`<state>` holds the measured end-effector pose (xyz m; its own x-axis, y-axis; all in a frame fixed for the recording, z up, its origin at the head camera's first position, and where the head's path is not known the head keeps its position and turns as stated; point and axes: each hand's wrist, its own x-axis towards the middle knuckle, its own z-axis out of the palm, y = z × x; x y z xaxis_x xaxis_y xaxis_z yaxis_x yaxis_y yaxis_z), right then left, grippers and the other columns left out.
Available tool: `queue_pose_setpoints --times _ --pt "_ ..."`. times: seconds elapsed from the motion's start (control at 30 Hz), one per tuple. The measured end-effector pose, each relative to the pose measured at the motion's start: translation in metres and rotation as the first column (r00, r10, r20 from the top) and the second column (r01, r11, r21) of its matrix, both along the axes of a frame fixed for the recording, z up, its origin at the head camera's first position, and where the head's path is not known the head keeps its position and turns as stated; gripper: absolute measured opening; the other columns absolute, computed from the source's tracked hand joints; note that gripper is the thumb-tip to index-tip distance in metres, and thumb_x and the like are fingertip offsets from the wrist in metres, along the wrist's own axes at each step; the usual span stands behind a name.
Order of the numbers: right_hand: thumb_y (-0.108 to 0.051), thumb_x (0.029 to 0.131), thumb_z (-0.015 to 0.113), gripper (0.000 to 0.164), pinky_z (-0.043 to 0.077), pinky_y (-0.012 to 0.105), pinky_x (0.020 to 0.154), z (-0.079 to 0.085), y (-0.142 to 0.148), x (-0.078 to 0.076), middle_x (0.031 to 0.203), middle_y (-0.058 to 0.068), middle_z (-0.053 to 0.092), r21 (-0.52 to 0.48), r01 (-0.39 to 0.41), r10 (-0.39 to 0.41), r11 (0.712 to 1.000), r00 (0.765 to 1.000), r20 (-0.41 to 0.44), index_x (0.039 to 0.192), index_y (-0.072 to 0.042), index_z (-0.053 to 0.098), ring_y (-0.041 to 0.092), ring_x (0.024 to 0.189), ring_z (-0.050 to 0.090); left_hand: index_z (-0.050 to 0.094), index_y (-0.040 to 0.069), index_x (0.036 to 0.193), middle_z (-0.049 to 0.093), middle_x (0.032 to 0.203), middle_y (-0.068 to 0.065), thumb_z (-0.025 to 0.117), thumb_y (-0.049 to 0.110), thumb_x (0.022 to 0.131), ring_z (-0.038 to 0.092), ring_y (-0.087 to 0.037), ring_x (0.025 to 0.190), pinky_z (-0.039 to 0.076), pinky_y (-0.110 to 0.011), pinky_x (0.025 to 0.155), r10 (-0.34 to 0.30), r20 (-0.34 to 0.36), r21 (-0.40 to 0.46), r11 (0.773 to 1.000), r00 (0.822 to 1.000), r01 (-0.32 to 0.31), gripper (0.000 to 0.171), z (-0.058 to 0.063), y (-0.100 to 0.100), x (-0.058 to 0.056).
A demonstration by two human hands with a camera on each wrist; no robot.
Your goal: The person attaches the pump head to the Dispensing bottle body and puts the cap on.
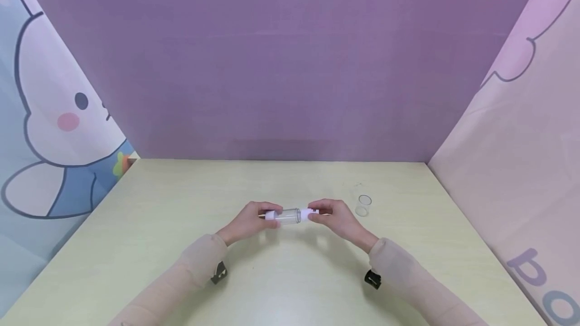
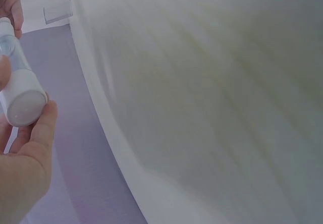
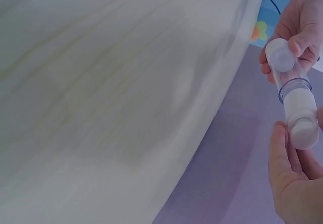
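A small clear bottle (image 1: 288, 216) with white ends is held level above the table, lying crosswise between both hands. My left hand (image 1: 249, 221) grips its white base (image 2: 24, 100) between thumb and fingers. At the other end, the right hand (image 1: 337, 219) pinches the white pump top (image 3: 300, 108) with thumb and fingertips. That top meets the clear body at a transparent ring; whether it is screwed tight cannot be told. Right of the right hand, a clear cap (image 1: 362, 206) rests on the table, also visible in the left wrist view as a clear piece (image 2: 58, 12).
The pale wood-grain table (image 1: 294, 286) runs back to a purple panel (image 1: 290, 64). Printed cloth panels stand on the left (image 1: 54, 130) and right (image 1: 507, 165). Black wrist devices (image 1: 373, 279) hang under both sleeves.
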<state>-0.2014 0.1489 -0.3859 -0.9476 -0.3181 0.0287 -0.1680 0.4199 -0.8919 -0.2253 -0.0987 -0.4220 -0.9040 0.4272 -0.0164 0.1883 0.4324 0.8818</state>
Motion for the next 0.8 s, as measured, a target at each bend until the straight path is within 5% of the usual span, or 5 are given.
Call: queue_pose_setpoints --times 0.27,0.8 --pt "-0.006 0.079 0.069 0.038 0.052 0.028 0.080 -0.0095 0.0016 -0.0034 0.116 0.020 0.060 -0.065 -0.025 0.025 0.998 1.000 0.002 0.114 0.006 0.059 0.031 0.103 0.061 0.064 0.012 0.114 0.059 0.120 -0.010 0.071 0.016 0.080 0.059 -0.023 0.099 0.049 -0.034 0.081 0.006 -0.003 -0.006 1.000 1.000 -0.006 0.035 0.0007 0.0002 0.0006" --pt "0.002 0.078 0.068 0.036 0.052 0.025 0.079 -0.0097 0.0014 -0.0033 0.114 0.024 0.060 -0.043 -0.057 0.054 0.997 0.997 -0.060 0.112 0.008 0.059 0.033 0.102 0.060 0.064 0.012 0.115 0.059 0.120 -0.010 0.072 0.018 0.079 0.059 -0.023 0.101 0.049 -0.035 0.082 -0.003 0.009 -0.002 1.000 1.000 0.003 0.037 0.0036 0.0023 0.0004"
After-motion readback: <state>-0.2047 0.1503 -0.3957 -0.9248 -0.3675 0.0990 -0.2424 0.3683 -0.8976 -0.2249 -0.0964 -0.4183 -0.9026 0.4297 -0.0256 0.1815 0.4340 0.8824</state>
